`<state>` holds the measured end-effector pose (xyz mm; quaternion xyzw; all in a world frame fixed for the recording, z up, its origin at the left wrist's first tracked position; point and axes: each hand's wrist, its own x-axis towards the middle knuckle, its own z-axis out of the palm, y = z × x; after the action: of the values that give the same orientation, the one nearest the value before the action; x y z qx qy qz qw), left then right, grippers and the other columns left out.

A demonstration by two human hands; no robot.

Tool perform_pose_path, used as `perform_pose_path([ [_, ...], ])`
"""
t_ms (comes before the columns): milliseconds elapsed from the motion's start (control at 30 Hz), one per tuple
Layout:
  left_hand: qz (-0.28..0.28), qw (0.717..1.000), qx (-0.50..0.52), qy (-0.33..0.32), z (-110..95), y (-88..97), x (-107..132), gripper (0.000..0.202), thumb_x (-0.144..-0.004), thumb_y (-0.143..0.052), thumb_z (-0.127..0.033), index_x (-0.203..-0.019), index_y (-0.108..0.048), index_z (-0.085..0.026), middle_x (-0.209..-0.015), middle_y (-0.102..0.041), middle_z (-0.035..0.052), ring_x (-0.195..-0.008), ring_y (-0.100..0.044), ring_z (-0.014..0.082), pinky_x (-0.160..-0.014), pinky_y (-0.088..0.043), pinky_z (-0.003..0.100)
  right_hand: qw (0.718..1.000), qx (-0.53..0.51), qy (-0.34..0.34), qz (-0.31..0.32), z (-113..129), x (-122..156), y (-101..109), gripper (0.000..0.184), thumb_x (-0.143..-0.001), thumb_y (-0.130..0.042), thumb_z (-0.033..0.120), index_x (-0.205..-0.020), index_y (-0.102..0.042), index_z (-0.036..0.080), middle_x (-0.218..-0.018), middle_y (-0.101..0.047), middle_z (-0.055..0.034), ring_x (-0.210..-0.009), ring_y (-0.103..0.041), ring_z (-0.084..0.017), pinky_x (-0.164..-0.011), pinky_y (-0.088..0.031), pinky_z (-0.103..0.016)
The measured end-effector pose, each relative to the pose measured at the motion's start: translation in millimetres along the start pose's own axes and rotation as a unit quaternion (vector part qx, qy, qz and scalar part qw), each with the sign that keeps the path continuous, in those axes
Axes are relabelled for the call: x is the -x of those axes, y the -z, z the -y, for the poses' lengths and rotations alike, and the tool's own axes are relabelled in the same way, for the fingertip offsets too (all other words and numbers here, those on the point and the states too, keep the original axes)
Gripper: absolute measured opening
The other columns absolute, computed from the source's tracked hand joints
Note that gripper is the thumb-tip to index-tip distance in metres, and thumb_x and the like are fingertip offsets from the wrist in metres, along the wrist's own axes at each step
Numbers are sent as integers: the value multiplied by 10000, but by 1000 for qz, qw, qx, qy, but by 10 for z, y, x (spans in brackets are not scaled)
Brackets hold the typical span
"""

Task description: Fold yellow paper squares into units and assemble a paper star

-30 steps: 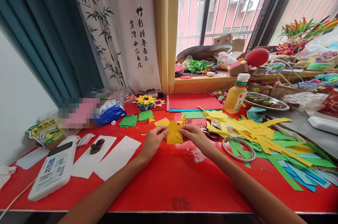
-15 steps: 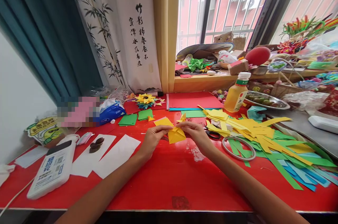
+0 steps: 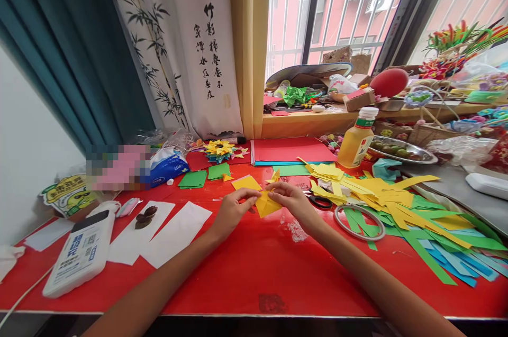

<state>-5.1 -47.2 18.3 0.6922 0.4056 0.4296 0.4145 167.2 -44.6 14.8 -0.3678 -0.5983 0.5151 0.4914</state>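
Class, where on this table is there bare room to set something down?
The red table is bare between the forearms, from the folded yellow paper to the near edge. A second patch borders the right forearm, tape roll and blue strips. The right side is crowded with yellow strips and green strips.

At home, curtain (image 3: pixel 59 51), barred window (image 3: pixel 341 22), paper strips (image 3: pixel 397 200)

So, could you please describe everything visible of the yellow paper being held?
The paper is yellow, thin-looking and folded, with creases across its face. It is held over the red table, apparently tilted, one corner pointing toward the near edge. The left hand pinches one side, the right hand the other; both partly cover it.
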Motion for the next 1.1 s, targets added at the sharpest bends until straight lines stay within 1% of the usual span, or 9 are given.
perform_pose_path([
  [200,8,1000,24,10,-4,-33,-1,201,-745,-504,-327,-841,-547,-156,-821,-556,27,-730,-535,132,-580,-477,223,998,43,38,17,-23,5,-5,151,-740,-514,287,-829,-543,168,-747,-561,-13,-685,-511,-127,-586,-375,-229],
  [267,12,999,29,14,18,-44,-1,217,-737,-516,-331,-872,-530,-162,-785,-547,21,-717,-535,133,-563,-470,222,997,61,43,25,-20,14,-15,169,-744,-512,296,-861,-537,176,-724,-556,-5,-673,-513,-126,-581,-381,-230],
  [400,5,999,27,32,73,-42,-13,282,-739,-513,-335,-970,-535,-174,-775,-559,24,-738,-546,144,-627,-469,246,998,55,10,29,-24,11,-20,298,-752,-506,336,-1011,-502,188,-635,-540,15,-629,-531,-129,-571,-420,-246],
  [500,-29,998,40,44,88,-28,-30,279,-734,-517,-337,-940,-561,-155,-807,-576,38,-764,-549,151,-654,-462,247,998,26,-34,44,-37,-7,-9,304,-730,-527,374,-938,-553,153,-694,-571,-19,-675,-569,-151,-615,-478,-284],
  [633,-30,997,50,52,88,-17,-38,275,-709,-540,-364,-861,-573,-138,-780,-587,36,-681,-555,134,-587,-457,228,997,16,-54,60,-26,-11,-10,301,-695,-565,400,-833,-602,136,-738,-596,-35,-661,-587,-154,-611,-513,-293],
  [733,-22,998,42,51,101,-16,-34,286,-704,-532,-409,-787,-563,-137,-697,-571,13,-517,-520,94,-484,-428,212,997,9,-63,54,12,3,-17,318,-707,-553,407,-860,-605,133,-749,-607,-39,-636,-591,-143,-605,-516,-283],
  [833,-31,997,46,56,107,-16,-29,290,-709,-522,-424,-756,-543,-138,-580,-534,-13,-437,-482,80,-425,-397,197,992,-10,-76,98,39,12,-16,330,-708,-563,394,-904,-597,130,-770,-611,-40,-639,-594,-128,-644,-507,-271],
  [933,-25,996,53,62,88,-14,-26,290,-719,-514,-420,-753,-539,-133,-504,-514,-22,-424,-488,89,-424,-399,196,989,-22,-77,124,29,7,-9,349,-685,-587,404,-898,-600,128,-749,-610,-36,-627,-592,-124,-656,-500,-275],
  [1100,2,996,61,66,43,-11,-15,319,-735,-489,-435,-753,-554,-123,-506,-543,-4,-433,-512,99,-459,-418,211,993,-11,-65,93,8,2,2,336,-701,-560,423,-860,-606,130,-711,-597,-29,-558,-567,-115,-599,-489,-272],
])
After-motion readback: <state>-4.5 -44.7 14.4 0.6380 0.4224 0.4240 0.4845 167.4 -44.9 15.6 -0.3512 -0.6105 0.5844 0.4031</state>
